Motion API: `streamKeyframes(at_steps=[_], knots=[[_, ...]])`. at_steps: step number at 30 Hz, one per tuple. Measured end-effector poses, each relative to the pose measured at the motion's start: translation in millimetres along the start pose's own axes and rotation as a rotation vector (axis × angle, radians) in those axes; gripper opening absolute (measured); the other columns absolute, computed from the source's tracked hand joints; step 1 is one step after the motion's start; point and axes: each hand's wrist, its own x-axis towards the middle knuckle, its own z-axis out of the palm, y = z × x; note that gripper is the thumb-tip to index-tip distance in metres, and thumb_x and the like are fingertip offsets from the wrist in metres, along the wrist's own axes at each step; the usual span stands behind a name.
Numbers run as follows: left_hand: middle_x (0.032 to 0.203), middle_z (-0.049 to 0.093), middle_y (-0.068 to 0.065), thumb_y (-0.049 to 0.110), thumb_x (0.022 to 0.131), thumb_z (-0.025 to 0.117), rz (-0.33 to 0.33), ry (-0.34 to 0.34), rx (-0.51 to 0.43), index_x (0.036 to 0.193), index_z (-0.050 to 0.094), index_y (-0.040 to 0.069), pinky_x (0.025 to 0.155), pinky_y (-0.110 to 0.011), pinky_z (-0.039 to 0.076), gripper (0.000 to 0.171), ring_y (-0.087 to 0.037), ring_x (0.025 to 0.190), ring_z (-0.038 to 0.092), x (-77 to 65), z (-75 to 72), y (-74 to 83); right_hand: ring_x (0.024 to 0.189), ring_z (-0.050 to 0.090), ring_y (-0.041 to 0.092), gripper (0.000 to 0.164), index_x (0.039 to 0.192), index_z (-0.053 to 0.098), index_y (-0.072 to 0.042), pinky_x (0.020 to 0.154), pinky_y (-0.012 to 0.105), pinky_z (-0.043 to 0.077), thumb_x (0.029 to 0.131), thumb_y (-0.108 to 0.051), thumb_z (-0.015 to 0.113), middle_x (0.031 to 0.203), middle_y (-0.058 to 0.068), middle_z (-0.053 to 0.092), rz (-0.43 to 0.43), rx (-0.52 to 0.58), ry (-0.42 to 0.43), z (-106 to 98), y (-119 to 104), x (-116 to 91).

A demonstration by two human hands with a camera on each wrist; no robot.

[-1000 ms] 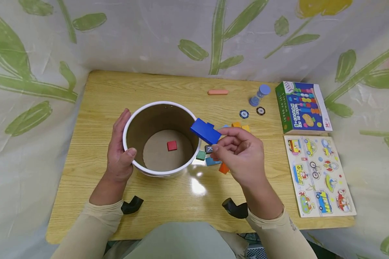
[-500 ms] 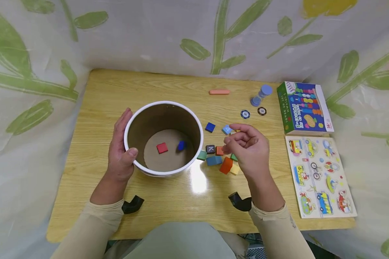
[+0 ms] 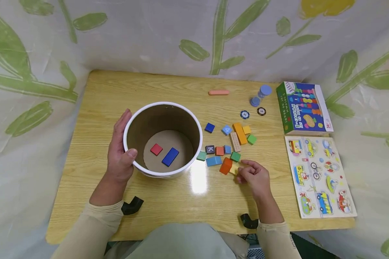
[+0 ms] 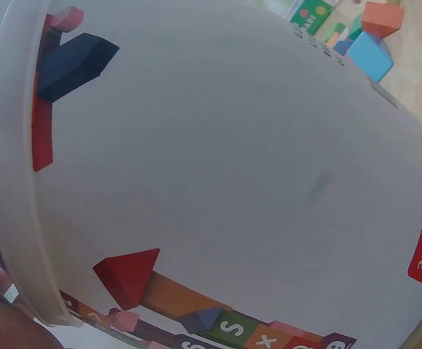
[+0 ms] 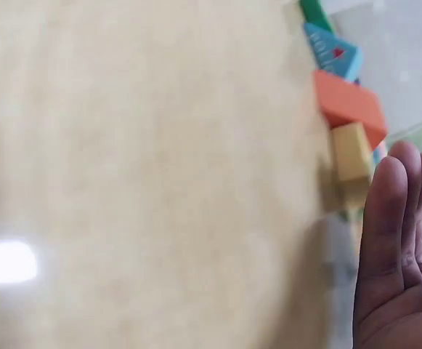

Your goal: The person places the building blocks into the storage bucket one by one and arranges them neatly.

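My left hand [image 3: 120,158] holds a white cylindrical bucket [image 3: 163,174], its thumb over the rim and its fingers along the outer wall. On the bucket's floor lie a red block [image 3: 156,149] and a blue rectangular block [image 3: 170,157]. My right hand [image 3: 256,178] is low at the right side of a cluster of blocks, fingertips beside a pale yellow block [image 3: 234,169]; in the right wrist view its fingers [image 5: 385,211] are fairly straight and hold nothing. An orange-red block [image 3: 226,166] adjoins the yellow one. The left wrist view shows the bucket's printed wall [image 4: 218,167].
Several coloured blocks, among them a green block [image 3: 235,156] and an orange block [image 3: 240,133], lie right of the bucket. Behind them are two chips [image 3: 244,114], an hourglass [image 3: 260,95] and a pink stick [image 3: 218,92]. A box [image 3: 306,108] and puzzle board [image 3: 320,176] stand right.
The blue rectangular block went from my right hand into the bucket and now lies flat. The red block shifted left. My right hand moved right and nearer me, down to the yellow block.
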Motion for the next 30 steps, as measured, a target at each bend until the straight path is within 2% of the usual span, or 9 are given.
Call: streamKeyframes(at_steps=[5,12,17,23,30], knots=[[0.150,0.026,-0.015,0.022,0.075,0.065,-0.014,-0.005,-0.010,0.143,0.036,0.002,0.109,-0.043,0.021,0.077,-0.032,0.141,0.011,-0.5,-0.3,1.2,0.058,0.067,0.025,0.040,0.121,0.055,0.008,0.061,0.043,0.056,0.083,0.003,0.067,0.071,0.014,0.067,0.007,0.019,-0.046,-3,12,1],[0.148,0.029,-0.017,0.025,0.077,0.066,-0.014,-0.015,-0.020,0.145,0.033,0.003,0.107,-0.043,0.023,0.078,-0.035,0.137,0.019,-1.1,-0.3,1.5,0.064,0.068,0.030,0.041,0.120,0.058,-0.001,0.062,0.041,0.056,0.081,0.000,0.069,0.078,0.017,0.069,0.013,-0.106,-0.096,-1,12,2],[0.147,0.029,-0.018,0.027,0.078,0.067,-0.007,-0.017,-0.025,0.145,0.032,0.002,0.106,-0.043,0.024,0.079,-0.037,0.134,0.023,-1.2,0.2,2.0,0.065,0.068,0.032,0.038,0.115,0.060,-0.002,0.060,0.039,0.056,0.079,0.000,0.071,0.078,0.017,0.069,0.016,-0.184,-0.080,3,11,2],[0.145,0.030,-0.021,0.026,0.079,0.066,-0.009,-0.022,-0.056,0.145,0.031,0.002,0.104,-0.045,0.026,0.079,-0.040,0.131,0.026,-0.4,1.8,3.6,0.066,0.068,0.033,0.036,0.112,0.060,0.004,0.059,0.039,0.056,0.078,0.002,0.072,0.080,0.021,0.068,0.022,-0.173,-0.058,9,1,-2],[0.144,0.031,-0.023,0.025,0.079,0.065,-0.009,-0.035,-0.062,0.146,0.030,0.002,0.103,-0.045,0.026,0.078,-0.041,0.130,0.026,0.6,3.6,4.1,0.070,0.068,0.037,0.036,0.113,0.057,0.009,0.064,0.042,0.056,0.079,0.005,0.069,0.084,0.027,0.066,0.016,-0.200,-0.080,12,-11,-10]])
